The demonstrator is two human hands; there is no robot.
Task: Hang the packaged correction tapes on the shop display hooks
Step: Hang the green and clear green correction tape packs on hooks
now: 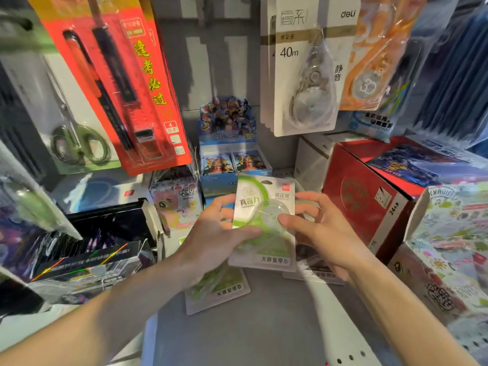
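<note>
A green-and-white packaged correction tape [264, 204] is held upright in the middle of the view, its hang hole at the top. My left hand [214, 233] grips its left edge, thumb across the front. My right hand [319, 231] holds its right side, thumb pressed on the clear blister. More packs of the same kind [221, 289] lie flat on the grey shelf below my hands. White 40 m correction tape packs [298, 67] hang on a hook at the upper right, with orange packs [375, 56] beside them.
Red pen packs [126, 83] and scissors packs [66, 114] hang at the upper left. A blue card display box [232, 151] stands behind my hands. A red carton [369, 196] sits to the right, dark boxes [105, 233] to the left. A grey back panel [211, 62] lies between the hanging rows.
</note>
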